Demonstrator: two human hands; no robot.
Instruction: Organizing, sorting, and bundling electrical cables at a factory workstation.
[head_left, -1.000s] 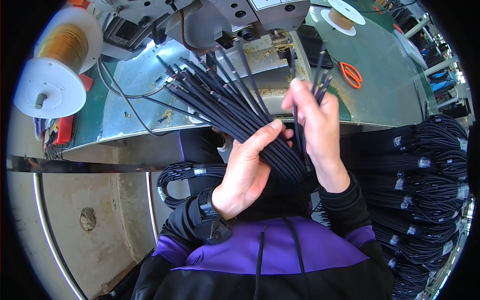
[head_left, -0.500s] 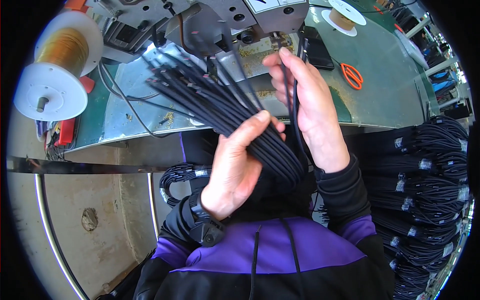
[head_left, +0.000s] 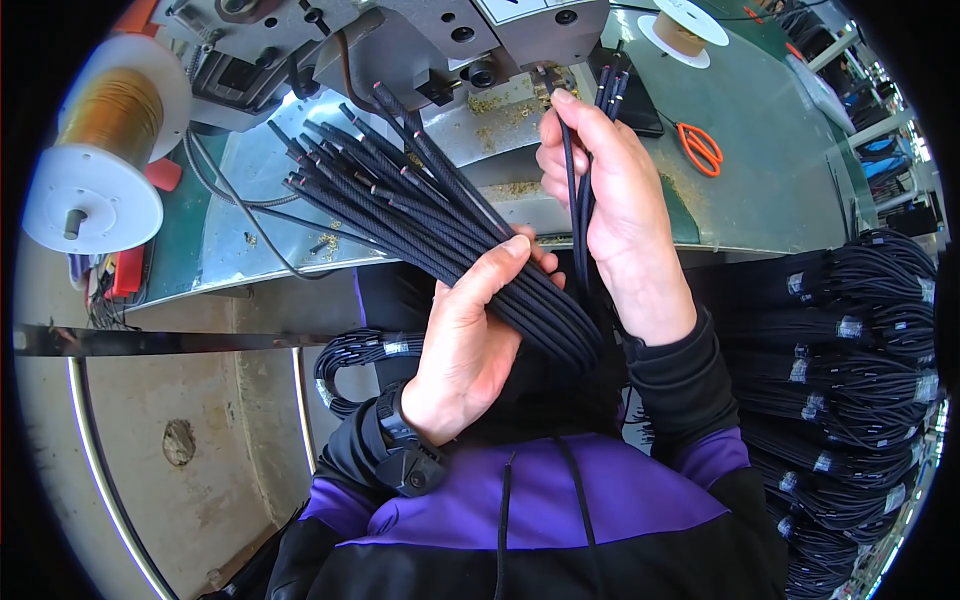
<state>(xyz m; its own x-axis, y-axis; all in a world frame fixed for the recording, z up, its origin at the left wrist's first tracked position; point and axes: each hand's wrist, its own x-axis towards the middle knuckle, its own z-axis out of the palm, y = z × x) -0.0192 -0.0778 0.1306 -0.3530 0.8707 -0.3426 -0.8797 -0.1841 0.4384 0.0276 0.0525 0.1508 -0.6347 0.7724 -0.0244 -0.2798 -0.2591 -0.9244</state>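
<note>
Markings: no text, number or sign legible.
White label (head_left: 515, 9) on the grey machine (head_left: 548, 38), top of view: part of a dark mark, cut by the upper edge, unreadable. Pale bands (head_left: 849, 327) around black cable bundles (head_left: 893, 286), right side: any print too small to tell. Pale band (head_left: 397, 348) on black cable coil (head_left: 345, 349), lower than the worktop (head_left: 745, 195): likewise.

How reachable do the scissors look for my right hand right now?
Probably yes: the scissors lie on the table ahead and right of your right hand, with nothing visible between. It holds a few cables, though, so might need to free up first.
</note>
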